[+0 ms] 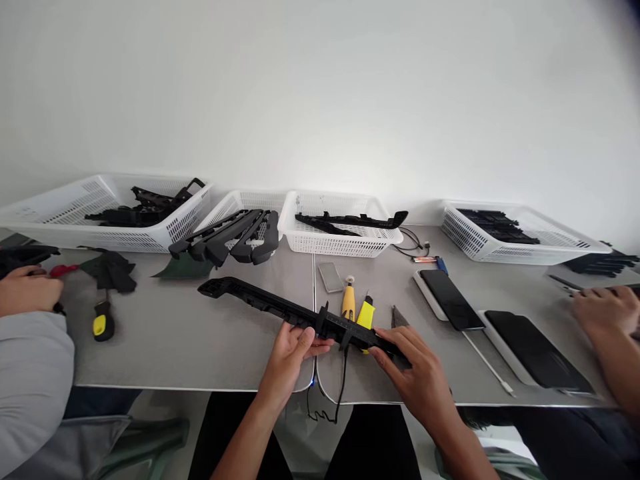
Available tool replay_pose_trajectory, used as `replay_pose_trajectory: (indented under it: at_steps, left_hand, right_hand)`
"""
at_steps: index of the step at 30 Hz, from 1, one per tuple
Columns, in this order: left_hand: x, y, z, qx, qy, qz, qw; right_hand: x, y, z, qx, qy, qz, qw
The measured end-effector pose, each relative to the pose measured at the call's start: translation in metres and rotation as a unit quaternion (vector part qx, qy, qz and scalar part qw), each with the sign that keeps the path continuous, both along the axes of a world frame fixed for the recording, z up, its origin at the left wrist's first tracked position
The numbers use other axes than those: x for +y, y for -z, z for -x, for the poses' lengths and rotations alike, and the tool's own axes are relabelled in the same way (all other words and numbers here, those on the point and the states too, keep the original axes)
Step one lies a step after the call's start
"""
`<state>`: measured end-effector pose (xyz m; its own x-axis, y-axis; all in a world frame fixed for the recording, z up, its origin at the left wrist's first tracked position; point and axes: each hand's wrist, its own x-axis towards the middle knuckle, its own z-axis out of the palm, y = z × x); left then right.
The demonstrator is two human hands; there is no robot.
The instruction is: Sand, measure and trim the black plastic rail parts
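Note:
A long black plastic trim piece (280, 307) with clips and ribs lies across both my hands above the table's front part. My left hand (295, 350) grips its middle from below, thumb against the near side. At the right end, my right hand (413, 363) is closed round the piece, covering that tip. Behind the piece, close to my hands, are a yellow-handled tool (349, 301) with a round metal tip and a yellow utility knife (367, 312), both partly covered by it. A thin black cable (344, 380) hangs below the piece over the table edge.
White baskets of black parts stand along the wall, among them a middle basket (335, 247) and a right basket (463, 237). Two phones (450, 297) (535, 350) on white blocks lie at right. A screwdriver (103, 320) lies left. Co-workers' hands (30, 291) (605, 310) flank both sides.

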<state>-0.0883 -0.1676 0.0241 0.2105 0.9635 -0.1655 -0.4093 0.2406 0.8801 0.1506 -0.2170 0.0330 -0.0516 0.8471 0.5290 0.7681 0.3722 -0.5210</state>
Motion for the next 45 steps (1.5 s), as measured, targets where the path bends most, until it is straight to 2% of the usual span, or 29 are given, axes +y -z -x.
replay_pose_trajectory:
  at_steps: [12, 20, 34, 42, 45]
  left_hand:
    - [0.001, 0.003, 0.000, 0.011, 0.005, 0.008, 1.000]
    - [0.003, 0.006, 0.001, -0.005, -0.001, 0.009, 1.000]
    - [0.000, -0.004, 0.000, 0.013, -0.001, 0.009, 1.000]
    - [0.000, -0.003, -0.001, 0.016, -0.001, 0.007, 1.000]
    - [0.000, -0.003, -0.001, 0.014, -0.003, 0.007, 1.000]
  right_hand:
    - [0.003, -0.001, 0.013, 0.003, 0.009, 0.038, 0.999]
    - [0.008, -0.003, 0.023, 0.016, 0.011, 0.025, 0.999]
    - [0.007, -0.002, 0.020, 0.025, -0.001, 0.012, 1.000]
    - [0.004, -0.003, 0.021, 0.021, 0.007, 0.013, 1.000]
    - [0.002, -0.006, 0.026, 0.014, 0.029, 0.017, 0.999]
